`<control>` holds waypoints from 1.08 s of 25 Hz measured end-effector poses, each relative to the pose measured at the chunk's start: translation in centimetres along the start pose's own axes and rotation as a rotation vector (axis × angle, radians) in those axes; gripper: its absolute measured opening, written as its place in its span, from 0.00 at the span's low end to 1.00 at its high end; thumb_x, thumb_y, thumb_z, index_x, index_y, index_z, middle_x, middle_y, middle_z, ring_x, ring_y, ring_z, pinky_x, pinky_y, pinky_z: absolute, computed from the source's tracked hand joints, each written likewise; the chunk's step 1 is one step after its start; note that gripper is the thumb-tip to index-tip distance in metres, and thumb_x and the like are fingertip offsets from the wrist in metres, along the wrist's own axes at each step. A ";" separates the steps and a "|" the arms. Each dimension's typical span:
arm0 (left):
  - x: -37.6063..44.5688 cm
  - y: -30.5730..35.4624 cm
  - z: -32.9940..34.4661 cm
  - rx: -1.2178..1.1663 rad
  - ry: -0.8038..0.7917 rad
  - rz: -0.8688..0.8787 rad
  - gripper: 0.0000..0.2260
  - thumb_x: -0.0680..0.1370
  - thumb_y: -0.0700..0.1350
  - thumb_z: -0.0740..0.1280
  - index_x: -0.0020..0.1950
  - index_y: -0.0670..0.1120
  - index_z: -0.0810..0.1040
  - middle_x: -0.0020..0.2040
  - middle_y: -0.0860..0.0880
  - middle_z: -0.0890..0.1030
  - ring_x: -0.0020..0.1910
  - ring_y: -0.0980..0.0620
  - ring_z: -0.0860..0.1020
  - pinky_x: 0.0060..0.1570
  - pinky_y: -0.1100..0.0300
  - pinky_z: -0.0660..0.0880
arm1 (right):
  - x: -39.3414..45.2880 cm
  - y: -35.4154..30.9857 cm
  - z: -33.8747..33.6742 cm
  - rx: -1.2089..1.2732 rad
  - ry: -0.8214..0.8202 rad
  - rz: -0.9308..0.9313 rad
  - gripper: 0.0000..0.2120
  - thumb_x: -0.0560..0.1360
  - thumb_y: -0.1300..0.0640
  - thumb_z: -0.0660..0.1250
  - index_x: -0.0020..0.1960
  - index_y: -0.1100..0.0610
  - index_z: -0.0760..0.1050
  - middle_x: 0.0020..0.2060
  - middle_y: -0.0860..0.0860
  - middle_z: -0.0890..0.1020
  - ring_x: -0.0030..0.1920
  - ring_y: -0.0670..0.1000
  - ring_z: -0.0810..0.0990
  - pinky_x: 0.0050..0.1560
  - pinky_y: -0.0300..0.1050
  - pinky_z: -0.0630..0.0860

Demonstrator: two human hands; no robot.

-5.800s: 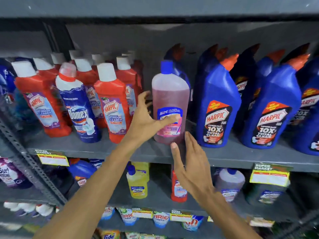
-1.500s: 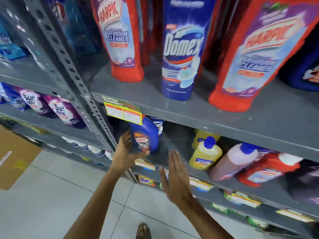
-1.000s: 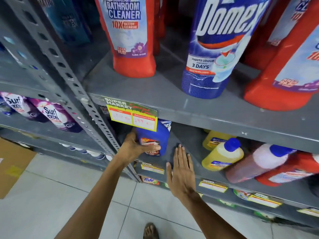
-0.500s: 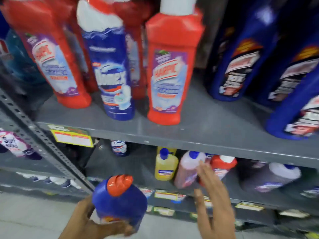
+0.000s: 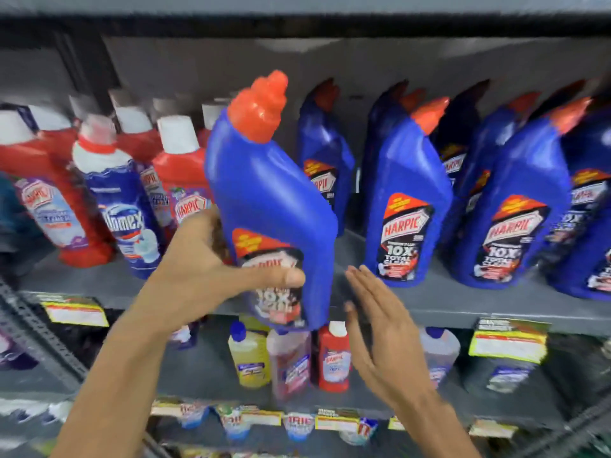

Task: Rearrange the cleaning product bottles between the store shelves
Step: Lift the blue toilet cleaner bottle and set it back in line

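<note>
My left hand (image 5: 211,272) grips a blue Harpic bottle (image 5: 271,193) with an orange cap, held tilted in front of the upper shelf (image 5: 429,305), its base just over the shelf's front edge. My right hand (image 5: 380,328) is open with fingers together, just right of the bottle's base and not touching it. Several matching blue Harpic bottles (image 5: 406,206) stand on the shelf to the right. Red Harpic bathroom cleaner bottles (image 5: 49,193) and a blue Domex bottle (image 5: 122,206) stand to the left.
On the lower shelf stand a yellow bottle (image 5: 249,358), a pinkish bottle (image 5: 291,365), a small red bottle (image 5: 335,358) and a pale bottle (image 5: 439,352). Yellow price tags (image 5: 509,342) hang on the shelf edges. A perforated metal upright (image 5: 29,328) runs at the left.
My left hand took the blue Harpic bottle from the lower shelf and has lifted it up to the upper shelf. My right hand rose alongside it, still open.
</note>
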State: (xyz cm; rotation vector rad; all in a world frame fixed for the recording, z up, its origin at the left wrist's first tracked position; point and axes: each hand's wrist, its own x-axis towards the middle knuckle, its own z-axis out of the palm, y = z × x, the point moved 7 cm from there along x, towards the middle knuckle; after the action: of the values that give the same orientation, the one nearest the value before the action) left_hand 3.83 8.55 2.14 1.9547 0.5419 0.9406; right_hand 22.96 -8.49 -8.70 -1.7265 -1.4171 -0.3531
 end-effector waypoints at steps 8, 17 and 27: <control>5.5 0.2 3.2 -0.152 -0.004 -0.039 0.29 0.64 0.31 0.84 0.62 0.43 0.80 0.50 0.51 0.91 0.48 0.53 0.90 0.47 0.59 0.85 | 0.0 0.2 2.8 -0.343 -0.047 0.084 0.27 0.88 0.45 0.54 0.76 0.59 0.77 0.75 0.53 0.79 0.76 0.53 0.78 0.81 0.48 0.63; 7.5 -2.4 4.9 -0.195 -0.100 -0.139 0.30 0.69 0.32 0.82 0.68 0.48 0.78 0.59 0.46 0.89 0.55 0.47 0.89 0.56 0.48 0.86 | 0.4 -0.3 2.7 -0.333 0.048 0.165 0.23 0.86 0.47 0.58 0.73 0.58 0.81 0.71 0.51 0.83 0.73 0.50 0.81 0.80 0.45 0.64; 3.6 -1.7 4.4 -0.063 -0.172 -0.276 0.37 0.66 0.50 0.87 0.71 0.58 0.74 0.62 0.63 0.86 0.61 0.64 0.84 0.67 0.51 0.82 | 0.4 -0.3 2.8 -0.193 0.097 0.192 0.24 0.85 0.48 0.59 0.73 0.59 0.80 0.73 0.51 0.82 0.74 0.53 0.80 0.78 0.54 0.69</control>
State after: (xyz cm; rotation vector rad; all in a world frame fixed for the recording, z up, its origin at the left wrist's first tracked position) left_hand 9.48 9.61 0.72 1.8264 0.6540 0.6032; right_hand 21.97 -6.13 -10.02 -1.9565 -1.1679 -0.4737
